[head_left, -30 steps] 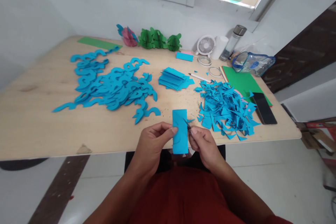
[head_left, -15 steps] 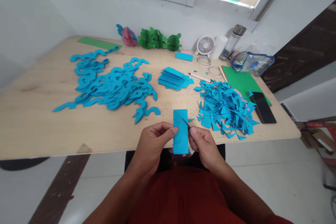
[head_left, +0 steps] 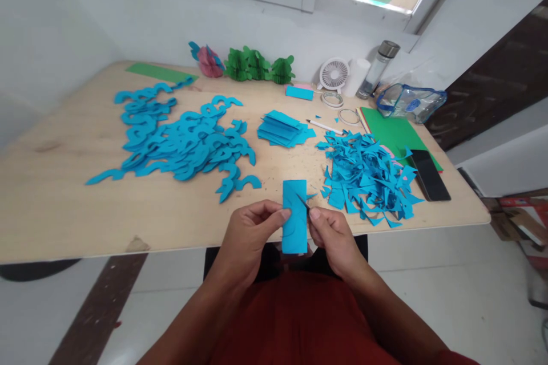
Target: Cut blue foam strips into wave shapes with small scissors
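Note:
My left hand (head_left: 252,231) pinches the left edge of a blue paper strip (head_left: 294,234), which is held upright near the table's front edge. Thin curved lines show on the strip. In my right hand (head_left: 331,234) is a small dark pointed tool, likely scissors (head_left: 303,202), its tip over the right part of the paper; its handles are hidden by the fingers. Behind the strip lies a stack of blue paper pieces (head_left: 282,128). Wavy blue cutouts (head_left: 188,140) are heaped to the left, and blue scraps (head_left: 368,177) to the right.
On the wooden table (head_left: 64,182) a black phone (head_left: 429,175) lies by green sheets (head_left: 394,134). Along the back are a white fan (head_left: 334,74), a bottle (head_left: 379,69), a clear pouch (head_left: 413,102), tape rolls (head_left: 333,99), a pen (head_left: 324,126) and green paper figures (head_left: 257,64).

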Motion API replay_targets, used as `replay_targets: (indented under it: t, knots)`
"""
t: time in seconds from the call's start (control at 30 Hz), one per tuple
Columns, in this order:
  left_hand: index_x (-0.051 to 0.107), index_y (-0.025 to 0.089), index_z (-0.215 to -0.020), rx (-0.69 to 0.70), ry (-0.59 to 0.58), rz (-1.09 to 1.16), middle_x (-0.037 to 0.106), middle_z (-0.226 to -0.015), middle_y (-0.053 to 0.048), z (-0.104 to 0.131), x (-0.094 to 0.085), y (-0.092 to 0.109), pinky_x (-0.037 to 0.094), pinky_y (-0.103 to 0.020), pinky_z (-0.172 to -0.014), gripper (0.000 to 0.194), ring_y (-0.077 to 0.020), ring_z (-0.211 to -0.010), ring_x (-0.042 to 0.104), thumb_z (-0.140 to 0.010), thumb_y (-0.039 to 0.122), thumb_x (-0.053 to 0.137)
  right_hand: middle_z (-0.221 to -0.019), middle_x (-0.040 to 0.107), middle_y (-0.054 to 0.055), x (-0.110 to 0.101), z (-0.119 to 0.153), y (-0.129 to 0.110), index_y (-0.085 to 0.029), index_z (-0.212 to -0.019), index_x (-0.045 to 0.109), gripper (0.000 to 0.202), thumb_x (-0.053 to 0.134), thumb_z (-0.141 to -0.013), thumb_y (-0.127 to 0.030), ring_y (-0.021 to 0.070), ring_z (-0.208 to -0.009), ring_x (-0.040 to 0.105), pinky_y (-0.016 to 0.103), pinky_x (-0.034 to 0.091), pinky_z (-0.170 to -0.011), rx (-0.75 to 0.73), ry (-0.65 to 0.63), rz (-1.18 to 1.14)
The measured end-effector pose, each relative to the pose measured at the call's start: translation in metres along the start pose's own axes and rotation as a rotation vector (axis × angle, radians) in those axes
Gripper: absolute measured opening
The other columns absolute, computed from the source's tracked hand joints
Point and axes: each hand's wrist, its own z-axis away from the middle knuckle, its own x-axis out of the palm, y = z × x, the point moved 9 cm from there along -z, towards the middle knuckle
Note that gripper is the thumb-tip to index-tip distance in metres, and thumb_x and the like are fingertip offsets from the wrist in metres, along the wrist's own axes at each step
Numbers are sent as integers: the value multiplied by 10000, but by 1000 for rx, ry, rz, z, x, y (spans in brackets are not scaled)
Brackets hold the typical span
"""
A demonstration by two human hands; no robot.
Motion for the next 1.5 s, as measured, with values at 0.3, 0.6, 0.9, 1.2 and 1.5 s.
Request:
replay_targets:
  t: [0.3, 0.6, 0.9, 1.2, 1.5]
  knots:
    - [682, 185, -565, -13, -23, -2, 618, -587, 23, 0, 1, -2, 427, -251, -658, 150, -120, -617, 521, -658, 262, 771, -467, 292, -73, -2, 1, -2, -210, -508, 385, 533, 550, -861, -574, 89, -454, 206, 250, 157, -437, -20, 18, 31]
    - [677, 190, -556, -6, -12, -17, 618, -584, 19, 1, 1, -1, 441, -268, -657, 145, -132, -611, 526, -642, 260, 772, -480, 300, -68, -3, 1, -5, -210, -503, 388, 531, 547, -865, -564, 95, -468, 222, 261, 171, -454, -39, 33, 64]
    - [675, 187, -555, -17, -14, -20, 640, -594, 7, 2, -1, 0, 446, -278, -683, 157, -149, -636, 561, -639, 275, 774, -463, 284, -79, -2, 4, 11, -204, -538, 433, 508, 549, -864, -575, 87, -433, 224, 245, 163, -424, 26, -44, -27]
    - [677, 194, -538, -5, 6, -2, 596, -569, 25, 1, -4, 2, 429, -244, -640, 140, -118, -600, 501, -626, 246, 774, -482, 310, -89, -24, 4, 7, -160, -754, 668, 337, 703, -765, -495, 74, -440, 170, 239, 142, -423, 22, 124, -63]
    - [677, 192, -538, -20, -27, -12, 608, -567, 26, 3, 5, -2, 449, -261, -643, 144, -127, -585, 518, -622, 263, 769, -552, 337, -64, -6, -9, -8, -183, -627, 583, 271, 748, -703, -384, 82, -489, 199, 244, 166, -436, -10, 165, -103]
